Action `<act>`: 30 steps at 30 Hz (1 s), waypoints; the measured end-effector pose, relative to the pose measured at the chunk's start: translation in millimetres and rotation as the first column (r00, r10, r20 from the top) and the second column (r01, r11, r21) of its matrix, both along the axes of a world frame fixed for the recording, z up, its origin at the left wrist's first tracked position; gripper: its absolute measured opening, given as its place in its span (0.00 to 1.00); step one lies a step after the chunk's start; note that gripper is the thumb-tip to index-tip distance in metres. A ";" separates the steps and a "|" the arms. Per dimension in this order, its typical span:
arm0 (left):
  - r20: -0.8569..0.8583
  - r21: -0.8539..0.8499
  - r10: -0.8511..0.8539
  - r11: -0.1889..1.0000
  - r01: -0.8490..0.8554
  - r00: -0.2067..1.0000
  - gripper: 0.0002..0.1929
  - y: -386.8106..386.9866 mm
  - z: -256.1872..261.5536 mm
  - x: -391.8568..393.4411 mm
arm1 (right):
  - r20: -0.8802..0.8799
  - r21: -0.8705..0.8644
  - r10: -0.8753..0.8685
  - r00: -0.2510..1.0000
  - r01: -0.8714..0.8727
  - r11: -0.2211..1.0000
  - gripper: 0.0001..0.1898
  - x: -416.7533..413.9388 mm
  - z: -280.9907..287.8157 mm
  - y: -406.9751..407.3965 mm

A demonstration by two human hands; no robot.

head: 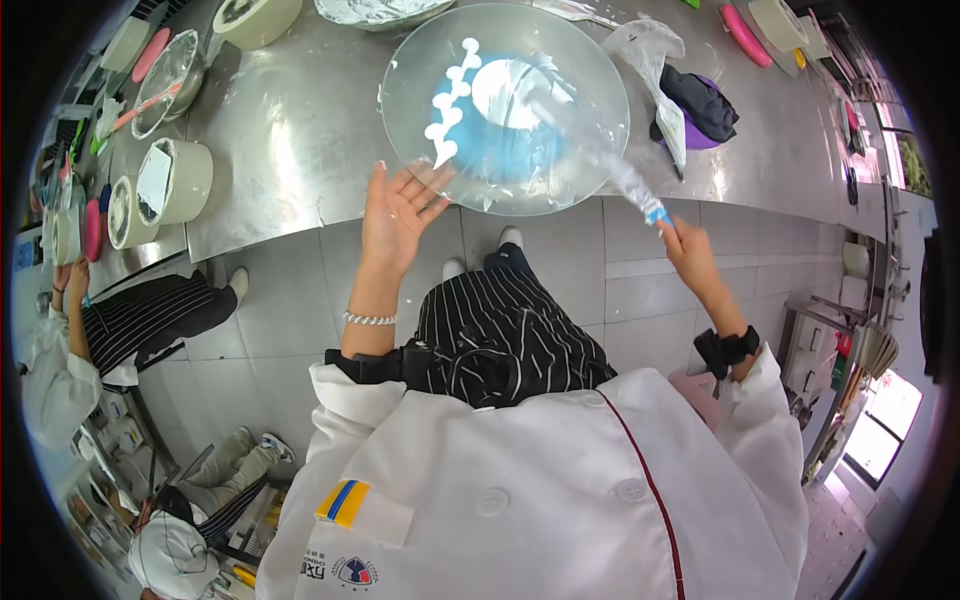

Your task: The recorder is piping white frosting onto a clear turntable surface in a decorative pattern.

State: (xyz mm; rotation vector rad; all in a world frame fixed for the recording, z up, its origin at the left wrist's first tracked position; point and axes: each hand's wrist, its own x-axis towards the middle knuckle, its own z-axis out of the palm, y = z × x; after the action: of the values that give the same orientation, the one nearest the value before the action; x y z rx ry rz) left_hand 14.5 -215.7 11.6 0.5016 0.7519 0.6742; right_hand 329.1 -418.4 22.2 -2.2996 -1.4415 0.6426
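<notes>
My right hand (686, 247) grips the blue handle end of a cream-smeared spatula (626, 176), whose blurred blade reaches over a round clear turntable plate (592, 112). White cream smears lie on the plate near the blade. A wavy row of piped white cream dollops (448, 116) runs along the plate's left part. At the plate's lower left edge, my left hand (401, 210) is palm up with fingers spread, holding nothing; its fingertips show through or beside the rim. Right of the plate lies a clear piping bag (664, 105) with its tip towards me.
The steel table (292, 150) carries a foil-like covered bowl (382, 11), cream-coloured round tubs (180, 180), a film-lined bowl (171, 86) and a dark and purple cloth bundle (697, 109). Two other people are at the left. A shelf rack stands at the right.
</notes>
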 end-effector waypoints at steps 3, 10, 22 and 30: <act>0.007 0.013 0.006 1.000 -0.006 1.000 0.29 1.0 -1.0 1.8 | -0.012 -0.095 0.085 0.996 -0.086 0.992 0.15 -19.3 13.3 -27.9; 0.023 0.015 -0.017 1.000 0.017 1.000 0.29 3.2 1.3 -0.4 | 0.047 0.102 -0.082 0.996 0.077 0.992 0.12 4.5 30.5 -17.0; -0.007 0.045 -0.023 0.999 0.024 1.000 0.29 9.8 -0.9 -2.8 | 0.026 0.005 -0.003 1.000 0.002 1.000 0.17 -13.8 6.8 5.7; -0.008 0.041 -0.002 0.999 0.002 1.000 0.29 21.4 -2.1 -1.9 | -0.265 -0.072 0.074 0.961 -0.096 0.993 0.13 -37.1 23.6 -47.5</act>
State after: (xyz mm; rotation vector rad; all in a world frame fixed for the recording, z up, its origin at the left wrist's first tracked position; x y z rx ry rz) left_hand 12.6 -194.3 9.5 0.5427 0.7459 0.6875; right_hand 292.1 -465.9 45.8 -2.1247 -1.4157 1.0095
